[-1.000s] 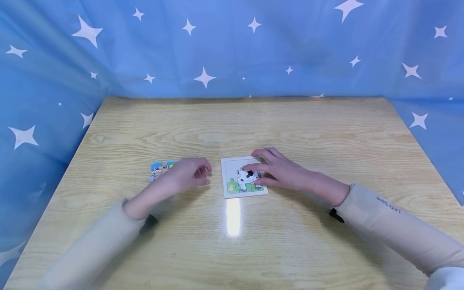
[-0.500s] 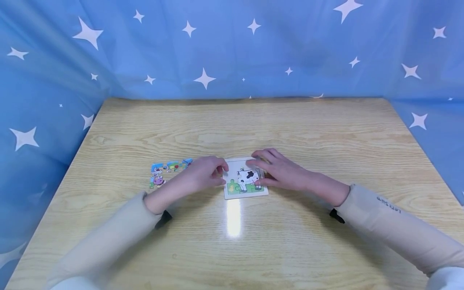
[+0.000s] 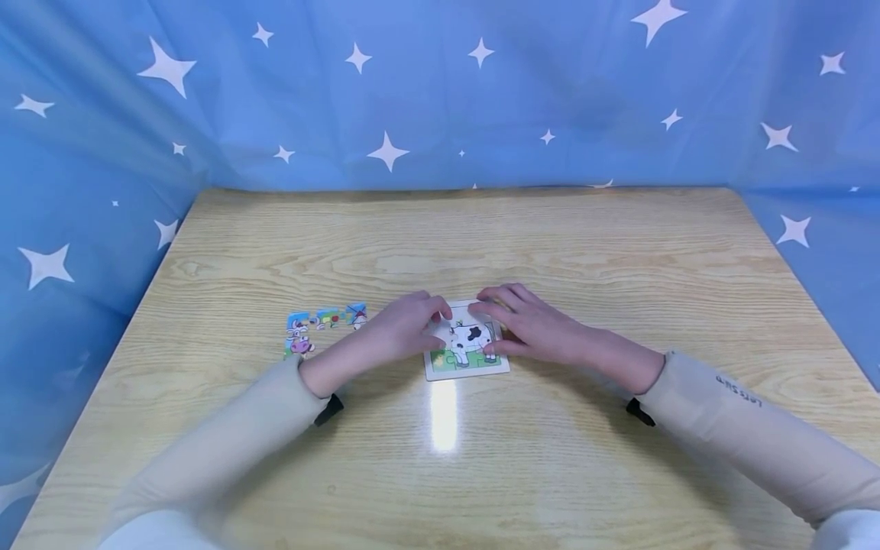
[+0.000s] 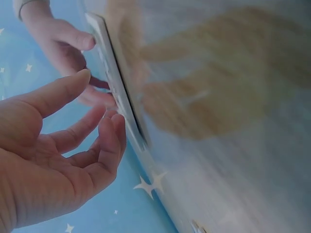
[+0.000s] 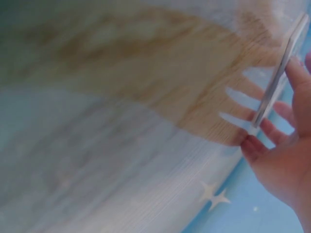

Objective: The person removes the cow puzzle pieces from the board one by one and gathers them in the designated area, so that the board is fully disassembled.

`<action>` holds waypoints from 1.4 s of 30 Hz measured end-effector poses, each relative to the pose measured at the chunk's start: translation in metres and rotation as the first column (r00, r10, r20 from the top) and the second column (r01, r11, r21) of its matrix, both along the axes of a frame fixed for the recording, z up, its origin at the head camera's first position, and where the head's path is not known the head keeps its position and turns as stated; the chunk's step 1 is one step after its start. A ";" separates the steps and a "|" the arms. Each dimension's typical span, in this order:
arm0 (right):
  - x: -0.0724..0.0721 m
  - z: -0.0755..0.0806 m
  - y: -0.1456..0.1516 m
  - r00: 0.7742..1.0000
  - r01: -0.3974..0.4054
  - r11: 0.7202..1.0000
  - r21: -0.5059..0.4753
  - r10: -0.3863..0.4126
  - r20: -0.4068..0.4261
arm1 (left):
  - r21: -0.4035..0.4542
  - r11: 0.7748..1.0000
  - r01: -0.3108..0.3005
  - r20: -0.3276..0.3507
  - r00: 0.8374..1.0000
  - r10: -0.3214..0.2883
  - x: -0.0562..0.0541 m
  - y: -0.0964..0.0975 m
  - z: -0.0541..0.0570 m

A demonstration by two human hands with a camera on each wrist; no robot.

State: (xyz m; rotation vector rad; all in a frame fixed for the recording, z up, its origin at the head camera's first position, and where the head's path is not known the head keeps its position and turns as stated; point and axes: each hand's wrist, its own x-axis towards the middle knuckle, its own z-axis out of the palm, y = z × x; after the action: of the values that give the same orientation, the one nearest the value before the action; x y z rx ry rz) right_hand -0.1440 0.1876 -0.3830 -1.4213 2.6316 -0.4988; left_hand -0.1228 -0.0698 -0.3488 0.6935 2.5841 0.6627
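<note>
On the wood-grain surface (image 3: 584, 473): cow jigsaw tray (image 3: 467, 372), mid-table. Right hand (image 3: 532, 328) grip spread, touching tray's right side. Left hand (image 3: 412, 325) over left side, thumb apart from loosely bent fingers; contact unclear. Right sleeve (image 3: 722, 428) lettering starts "Let", rest illegible. Tray shows black-and-white cow, green below.

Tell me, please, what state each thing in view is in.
Puzzle board: lying on the table, partly filled, top part bare.
Fitted pieces: face up, showing a cow's body and grass.
Loose pieces: face up, left of the board.
Left hand: over the board's left side, fingers loosely curved.
Right hand: at the board's right side, fingers touching it.
Curtain: hanging.
Table: reflecting light.
</note>
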 end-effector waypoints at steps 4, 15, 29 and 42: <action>-0.001 -0.001 0.000 1.000 0.001 1.000 0.000 -0.001 -0.002 | -0.027 1.000 0.001 -0.013 1.000 -0.002 0.000 0.006 -0.002; -0.001 -0.002 0.001 1.000 0.002 1.000 0.017 -0.002 0.002 | -0.026 1.000 0.011 -0.042 0.999 -0.012 -0.001 0.016 -0.009; -0.001 -0.002 0.001 1.000 -0.003 1.000 0.010 0.003 -0.001 | -0.063 0.998 0.027 -0.043 0.999 -0.029 -0.002 0.018 -0.007; -0.001 -0.003 0.002 1.000 -0.021 0.999 -0.025 0.022 0.013 | -0.045 0.999 0.030 -0.003 1.000 -0.030 -0.004 0.019 -0.007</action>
State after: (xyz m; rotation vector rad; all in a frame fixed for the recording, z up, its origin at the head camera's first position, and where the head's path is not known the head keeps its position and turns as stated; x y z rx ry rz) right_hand -0.1454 0.1893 -0.3861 -1.4469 2.6062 -0.5380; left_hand -0.1272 -0.0504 -0.3561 0.7177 2.5783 0.5926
